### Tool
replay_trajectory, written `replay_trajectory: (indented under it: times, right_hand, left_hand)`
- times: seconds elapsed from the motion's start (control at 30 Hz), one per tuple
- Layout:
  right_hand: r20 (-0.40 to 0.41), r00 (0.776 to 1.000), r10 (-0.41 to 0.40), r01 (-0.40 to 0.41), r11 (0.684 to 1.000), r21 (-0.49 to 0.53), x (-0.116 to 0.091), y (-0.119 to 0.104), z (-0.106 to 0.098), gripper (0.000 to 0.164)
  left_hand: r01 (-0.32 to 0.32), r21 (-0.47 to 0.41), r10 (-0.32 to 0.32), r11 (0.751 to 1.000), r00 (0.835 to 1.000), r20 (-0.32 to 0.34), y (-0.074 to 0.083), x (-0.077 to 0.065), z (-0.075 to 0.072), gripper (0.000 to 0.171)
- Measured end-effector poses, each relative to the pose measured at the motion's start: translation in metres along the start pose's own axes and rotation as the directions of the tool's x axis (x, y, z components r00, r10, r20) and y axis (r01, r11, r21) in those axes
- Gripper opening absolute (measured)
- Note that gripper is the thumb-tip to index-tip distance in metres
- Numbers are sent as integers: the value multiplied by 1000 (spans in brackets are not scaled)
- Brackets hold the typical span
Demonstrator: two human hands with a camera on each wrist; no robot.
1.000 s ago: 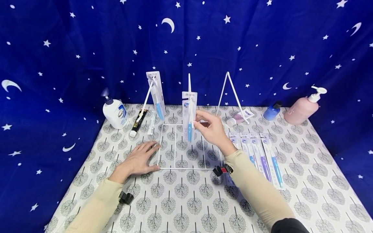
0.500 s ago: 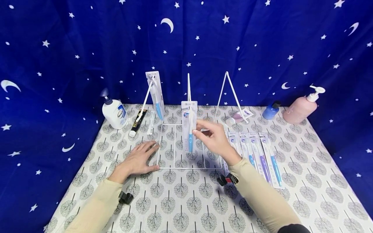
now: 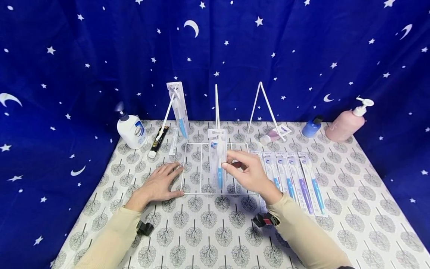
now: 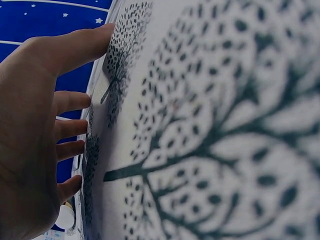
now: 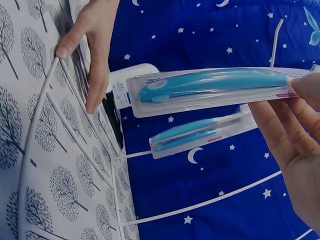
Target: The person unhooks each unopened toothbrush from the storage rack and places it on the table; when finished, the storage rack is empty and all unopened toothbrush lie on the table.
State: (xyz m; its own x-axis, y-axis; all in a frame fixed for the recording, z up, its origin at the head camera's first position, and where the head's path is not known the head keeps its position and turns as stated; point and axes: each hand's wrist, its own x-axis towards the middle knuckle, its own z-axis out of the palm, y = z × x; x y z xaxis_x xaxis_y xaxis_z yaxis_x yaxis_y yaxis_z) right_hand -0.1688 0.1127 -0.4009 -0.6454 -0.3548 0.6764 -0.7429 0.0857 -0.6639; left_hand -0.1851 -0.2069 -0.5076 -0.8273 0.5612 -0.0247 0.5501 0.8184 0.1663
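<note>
My right hand [image 3: 248,172] pinches the edge of a packaged blue toothbrush [image 3: 220,175] between thumb and fingers. The pack stands upright over the white wire rack [image 3: 215,194], its top overlapping the lower end of the middle prong [image 3: 216,101]. From the right wrist, the blister pack [image 5: 215,87] shows its blue handle end pointing away from the fingers. My left hand [image 3: 159,183] lies with spread fingers at the left side of the rack's base, thumb at the front corner. Another packaged blue toothbrush [image 3: 179,112] hangs on the left prong.
Several packaged toothbrushes [image 3: 304,186] lie in a row at the right. Behind stand a white pump bottle [image 3: 132,130], a blue bottle [image 3: 311,127] and a pink pump bottle [image 3: 346,127]. A black tube [image 3: 158,142] and a pink-and-white tube [image 3: 275,134] lie near the outer prongs.
My right hand has moved down the view, toward the person, carrying the packaged toothbrush along the middle prong. The left hand stays in place.
</note>
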Motion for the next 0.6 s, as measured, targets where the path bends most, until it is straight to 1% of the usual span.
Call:
replay_trajectory:
  times: [0.13, 0.3, 0.5, 0.6]
  right_hand:
    - [5, 999, -44, 44, 998, 37, -5, -2, 1, 36]
    - [11, 996, -92, 91, 995, 49, -5, -11, 0, 34]
    - [26, 991, -130, 128, 990, 59, 0, -37, -2, 29]
    - [16, 989, -149, 148, 986, 72, 0, -47, -3, 33]
  left_hand:
    - [-3, 0, 3, 1000, 1000, -4, 0, 0, 0, 89]
    - [11, -4, -11, 1000, 1000, 4, 0, 0, 0, 90]
    - [12, -8, -12, 1000, 1000, 10, 1, 0, 0, 91]
    - [9, -6, -9, 1000, 1000, 7, 1, 0, 0, 91]
